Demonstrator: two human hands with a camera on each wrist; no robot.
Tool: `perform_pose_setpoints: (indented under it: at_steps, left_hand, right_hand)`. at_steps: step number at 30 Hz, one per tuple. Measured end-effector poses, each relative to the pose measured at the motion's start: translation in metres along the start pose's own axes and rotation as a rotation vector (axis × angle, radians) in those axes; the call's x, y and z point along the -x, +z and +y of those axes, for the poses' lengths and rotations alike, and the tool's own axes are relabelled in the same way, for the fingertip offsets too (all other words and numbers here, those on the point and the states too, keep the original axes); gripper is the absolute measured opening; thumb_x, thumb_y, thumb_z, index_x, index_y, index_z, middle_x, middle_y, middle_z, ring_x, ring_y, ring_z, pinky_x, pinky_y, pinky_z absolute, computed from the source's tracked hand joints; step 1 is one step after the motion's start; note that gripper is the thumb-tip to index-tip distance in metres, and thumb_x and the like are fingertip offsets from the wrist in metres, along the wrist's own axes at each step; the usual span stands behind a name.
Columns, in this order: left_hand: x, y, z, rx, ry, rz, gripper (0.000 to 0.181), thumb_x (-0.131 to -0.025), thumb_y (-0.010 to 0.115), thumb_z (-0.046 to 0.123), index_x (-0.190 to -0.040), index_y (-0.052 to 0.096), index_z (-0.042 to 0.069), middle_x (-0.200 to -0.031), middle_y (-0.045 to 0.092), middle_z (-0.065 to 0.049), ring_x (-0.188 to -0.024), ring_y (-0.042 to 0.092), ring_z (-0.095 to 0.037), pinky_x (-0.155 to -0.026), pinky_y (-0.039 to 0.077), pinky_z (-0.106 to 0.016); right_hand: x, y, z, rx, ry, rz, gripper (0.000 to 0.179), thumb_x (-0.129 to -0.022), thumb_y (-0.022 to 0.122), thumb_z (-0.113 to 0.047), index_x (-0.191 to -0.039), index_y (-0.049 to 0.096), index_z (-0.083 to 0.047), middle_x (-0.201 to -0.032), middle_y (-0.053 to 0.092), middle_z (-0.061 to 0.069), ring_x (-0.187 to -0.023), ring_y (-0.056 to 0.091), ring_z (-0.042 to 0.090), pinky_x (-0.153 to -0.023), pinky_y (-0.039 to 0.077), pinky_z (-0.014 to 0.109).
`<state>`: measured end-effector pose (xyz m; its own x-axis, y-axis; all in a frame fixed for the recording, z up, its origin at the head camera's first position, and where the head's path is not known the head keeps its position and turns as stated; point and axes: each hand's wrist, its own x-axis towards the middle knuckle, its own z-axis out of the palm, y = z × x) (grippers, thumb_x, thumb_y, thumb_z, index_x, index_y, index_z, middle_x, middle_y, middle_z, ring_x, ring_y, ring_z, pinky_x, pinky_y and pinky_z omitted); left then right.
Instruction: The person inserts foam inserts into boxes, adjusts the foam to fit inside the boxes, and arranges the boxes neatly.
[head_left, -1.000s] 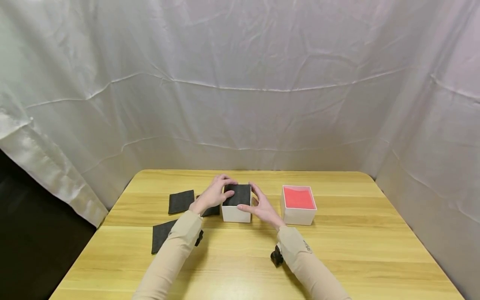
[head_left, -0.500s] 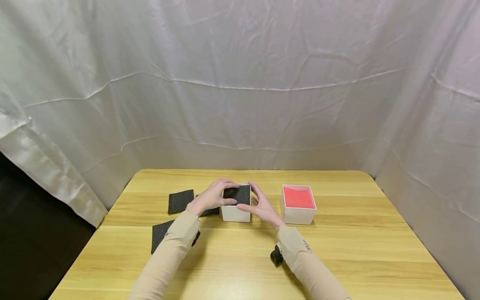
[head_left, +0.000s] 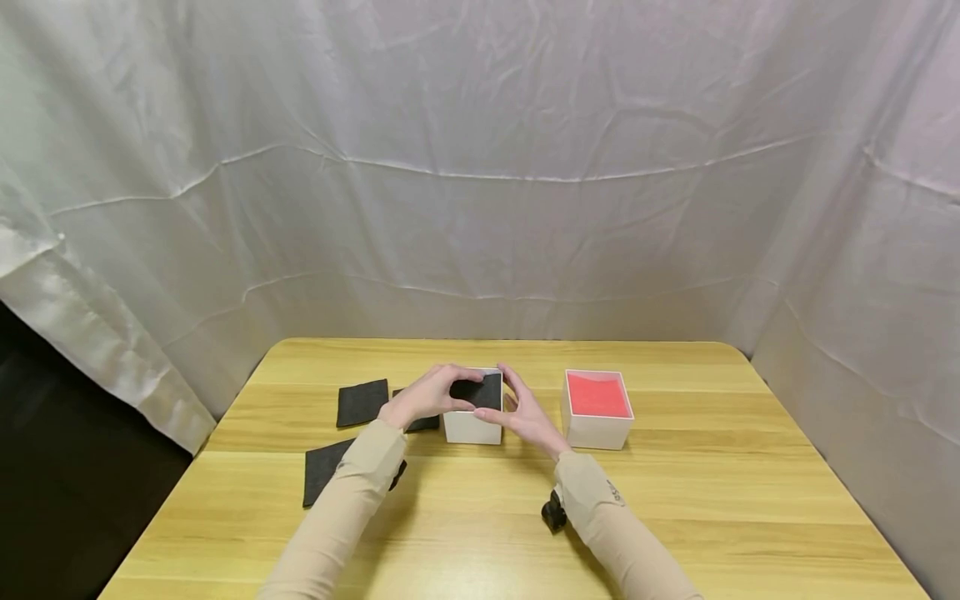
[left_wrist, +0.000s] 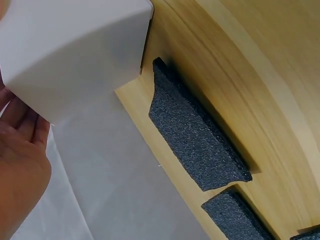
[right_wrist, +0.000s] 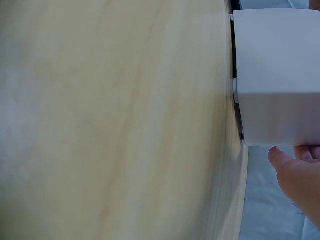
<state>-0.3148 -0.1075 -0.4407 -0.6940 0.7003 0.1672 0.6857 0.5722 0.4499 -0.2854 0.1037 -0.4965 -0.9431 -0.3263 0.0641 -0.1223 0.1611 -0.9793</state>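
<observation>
A white square box (head_left: 472, 429) stands at the middle of the table, a black foam pad (head_left: 483, 392) lying in its open top. My left hand (head_left: 427, 396) reaches over the box's left side; its thumb and bent fingers span the pad, pressing near its front and back edges. On the box's right side, my right hand (head_left: 528, 417) grips it, thumb at the front rim and fingers at the back corner. In the left wrist view the fingers (left_wrist: 25, 120) are partly hidden by the box wall. The right thumb (right_wrist: 280, 160) sits right at the box's edge in the right wrist view.
To the left lie loose black foam pads: one at the back (head_left: 362, 403), one nearer the front (head_left: 326, 471) partly under my left sleeve, and one beside the box (head_left: 423, 422). A second white box (head_left: 600, 433) with a red lining (head_left: 597, 396) stands at the right.
My left thumb and fingers have shifted to the right across the black foam pad, from its left part toward its middle. My right hand and the box have stayed put.
</observation>
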Motion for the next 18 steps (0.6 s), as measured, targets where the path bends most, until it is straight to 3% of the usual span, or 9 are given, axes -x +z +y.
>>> perform_pose_setpoints:
  at_steps: [7, 12, 18]
  left_hand:
    - [-0.003, 0.003, 0.002, 0.041, -0.031, -0.016, 0.047, -0.09, 0.076, 0.012, -0.133, 0.063, -0.001, -0.136, 0.065, -0.019, -0.122, 0.064, -0.033, -0.1, 0.055, -0.044]
    - [-0.007, 0.007, 0.003, 0.047, -0.006, -0.017, 0.045, -0.089, 0.076, 0.009, -0.132, 0.064, 0.0, -0.132, 0.067, -0.019, -0.113, 0.068, -0.031, -0.092, 0.058, -0.041]
    - [-0.012, 0.008, 0.003, 0.025, 0.011, -0.038, 0.045, -0.088, 0.076, 0.006, -0.131, 0.064, -0.001, -0.132, 0.067, -0.018, -0.12, 0.065, -0.032, -0.098, 0.056, -0.04]
  right_hand:
    - [0.0, 0.0, 0.0, 0.001, -0.002, -0.006, 0.101, -0.088, 0.079, -0.022, -0.162, 0.013, -0.011, -0.17, 0.013, 0.011, -0.159, 0.009, 0.029, -0.127, 0.018, 0.052]
    - [0.001, -0.001, -0.001, -0.003, 0.003, -0.006, 0.102, -0.087, 0.08, -0.023, -0.163, 0.012, -0.011, -0.171, 0.013, 0.01, -0.159, 0.01, 0.027, -0.128, 0.018, 0.05]
    - [0.0, -0.001, 0.001, 0.005, -0.014, -0.005, 0.102, -0.088, 0.079, -0.024, -0.163, 0.011, -0.009, -0.17, 0.012, 0.013, -0.159, 0.009, 0.03, -0.127, 0.018, 0.053]
